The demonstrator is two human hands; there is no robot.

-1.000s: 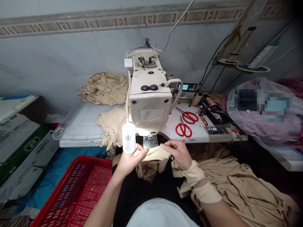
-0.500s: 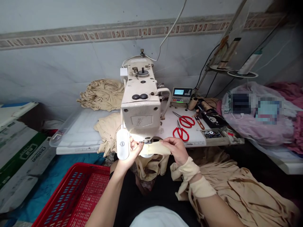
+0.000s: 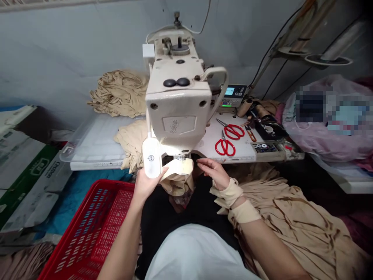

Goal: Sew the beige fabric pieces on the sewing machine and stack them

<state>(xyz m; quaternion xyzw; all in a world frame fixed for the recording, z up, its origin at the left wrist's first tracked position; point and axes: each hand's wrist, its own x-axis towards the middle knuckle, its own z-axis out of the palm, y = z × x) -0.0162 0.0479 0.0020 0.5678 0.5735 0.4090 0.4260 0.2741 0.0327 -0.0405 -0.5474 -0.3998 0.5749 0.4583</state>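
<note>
A cream fabric band (image 3: 184,166) lies under the needle area of the sewing machine (image 3: 178,112), brightly lit. My left hand (image 3: 147,186) grips the left end of this band, with the thumb on top; the white lamp (image 3: 152,158) hides most of its fingers. To the right of the band, my right hand (image 3: 215,173) is apart from it, fingers stretched out and holding nothing. Cream fabric bands (image 3: 246,212) are looped round my right wrist and forearm. Beige fabric (image 3: 178,184) hangs below the machine bed.
Two red-handled scissors (image 3: 225,147) and an orange thread snipper (image 3: 250,133) lie right of the machine, near a control panel (image 3: 233,95). Beige cloth (image 3: 119,93) is heaped at the back left. A red basket (image 3: 87,194) stands low on the left; more beige fabric (image 3: 303,221) drapes at right.
My right hand has let go of the band and drawn slightly away. My left hand has shifted left and down along it. The view has tilted downward.
</note>
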